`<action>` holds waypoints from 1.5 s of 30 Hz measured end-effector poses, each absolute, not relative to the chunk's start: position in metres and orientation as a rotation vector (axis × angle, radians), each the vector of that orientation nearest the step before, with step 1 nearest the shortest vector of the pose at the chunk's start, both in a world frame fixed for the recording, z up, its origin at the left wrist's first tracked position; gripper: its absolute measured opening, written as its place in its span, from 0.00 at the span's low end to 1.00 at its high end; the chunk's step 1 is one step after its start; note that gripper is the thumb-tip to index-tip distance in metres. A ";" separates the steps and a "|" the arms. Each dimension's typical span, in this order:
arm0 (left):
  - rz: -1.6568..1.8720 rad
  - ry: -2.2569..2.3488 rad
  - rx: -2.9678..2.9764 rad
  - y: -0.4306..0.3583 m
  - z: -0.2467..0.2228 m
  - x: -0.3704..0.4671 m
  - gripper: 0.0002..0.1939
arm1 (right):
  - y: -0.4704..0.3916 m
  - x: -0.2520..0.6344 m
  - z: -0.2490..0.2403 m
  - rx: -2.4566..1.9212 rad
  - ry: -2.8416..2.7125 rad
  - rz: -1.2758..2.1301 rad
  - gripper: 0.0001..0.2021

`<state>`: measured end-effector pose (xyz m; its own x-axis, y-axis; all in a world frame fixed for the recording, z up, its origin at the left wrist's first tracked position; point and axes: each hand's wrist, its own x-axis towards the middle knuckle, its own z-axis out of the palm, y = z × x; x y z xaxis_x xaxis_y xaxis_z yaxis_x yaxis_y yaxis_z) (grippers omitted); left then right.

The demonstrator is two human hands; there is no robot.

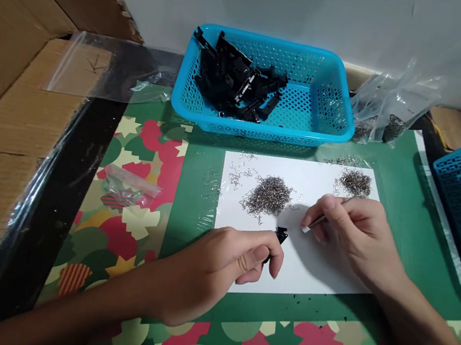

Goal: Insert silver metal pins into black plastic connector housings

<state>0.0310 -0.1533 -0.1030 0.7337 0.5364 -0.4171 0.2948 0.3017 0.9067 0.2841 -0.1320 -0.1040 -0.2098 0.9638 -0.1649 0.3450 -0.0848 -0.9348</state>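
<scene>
Caution: I judge that a forward slip of my left grip (246, 256) could scatter the metal bits (269, 195) heaped beyond it on the paper (228, 213). It is curled closed around the black part (281, 235), over the paper. My right grip (351, 224) pinches the tool (318, 221), tip near the part.

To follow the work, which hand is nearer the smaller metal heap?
Right. The right hand is just in front of the heap; the left hand is farther, to its left.
</scene>
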 end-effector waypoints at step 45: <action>0.214 0.875 1.474 -0.152 -0.103 0.033 0.21 | -0.128 0.298 -0.111 -1.339 -1.493 1.038 0.28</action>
